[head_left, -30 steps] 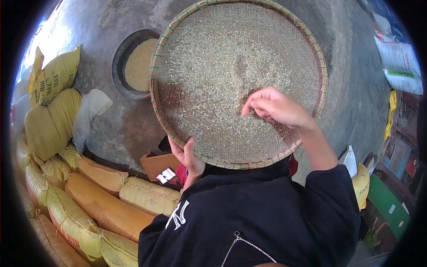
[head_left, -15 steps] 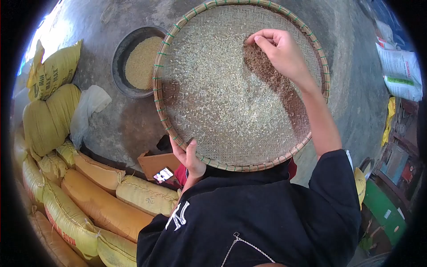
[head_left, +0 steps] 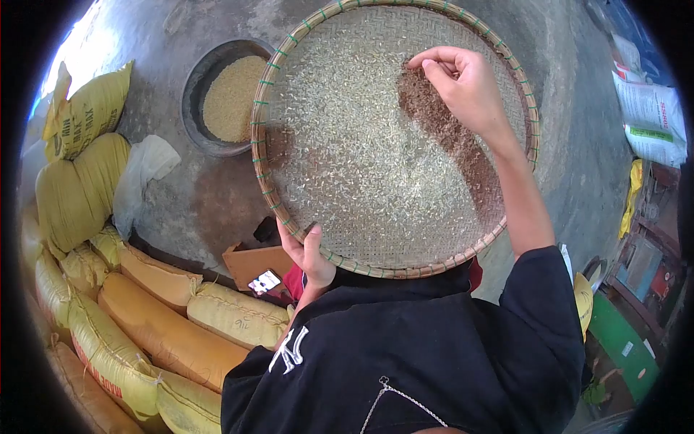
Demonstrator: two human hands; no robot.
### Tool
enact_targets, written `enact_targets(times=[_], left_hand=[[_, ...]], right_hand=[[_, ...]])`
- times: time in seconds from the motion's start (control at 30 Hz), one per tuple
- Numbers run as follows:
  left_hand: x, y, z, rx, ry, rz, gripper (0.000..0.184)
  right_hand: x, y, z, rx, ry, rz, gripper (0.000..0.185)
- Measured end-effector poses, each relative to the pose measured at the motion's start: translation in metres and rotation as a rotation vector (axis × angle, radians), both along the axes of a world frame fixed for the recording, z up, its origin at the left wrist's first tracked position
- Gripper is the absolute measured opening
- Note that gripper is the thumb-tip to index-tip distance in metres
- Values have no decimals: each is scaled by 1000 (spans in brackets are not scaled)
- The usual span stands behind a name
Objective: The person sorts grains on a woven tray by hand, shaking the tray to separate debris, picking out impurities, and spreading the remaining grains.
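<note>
A round woven winnowing tray (head_left: 405, 273) with green-stitched rim is spread with pale grains (head_left: 340, 137). My left hand (head_left: 312, 259) grips its near-left rim, the thumb on top. Over the right part of the tray hovers my right hand (head_left: 466, 90), thumb and forefinger brought together in a pinch just above the grains. Whatever lies between those fingertips is too small to make out. A dark reddish-brown band, which looks like shade, runs over the grains below my right hand and forearm.
On the concrete floor to the left stands a dark basin (head_left: 189, 108) holding yellowish grain (head_left: 235, 98). Stacked full sacks (head_left: 166, 318) fill the lower left. A lit phone (head_left: 265, 282) lies by a brown box (head_left: 256, 264). White sacks (head_left: 654, 116) sit at far right.
My right hand has shifted very slightly to the right, still pinched above the grains. My left hand keeps its grip on the rim.
</note>
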State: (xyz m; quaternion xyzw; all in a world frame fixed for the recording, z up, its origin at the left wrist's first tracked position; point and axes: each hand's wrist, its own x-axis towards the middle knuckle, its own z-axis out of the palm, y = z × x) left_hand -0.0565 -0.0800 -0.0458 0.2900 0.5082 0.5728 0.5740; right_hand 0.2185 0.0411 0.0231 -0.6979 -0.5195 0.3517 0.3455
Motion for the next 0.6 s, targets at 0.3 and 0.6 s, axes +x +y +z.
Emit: enact_targets(times=[0.3,0.6], left_hand=[[2,-1,-2,-18,22,28,62],[2,0,2,-3,22,-4,59]], right_hand=[[-2,1,2,-11,-99,-19,20],[-1,10,1,-36,-171,11,18]])
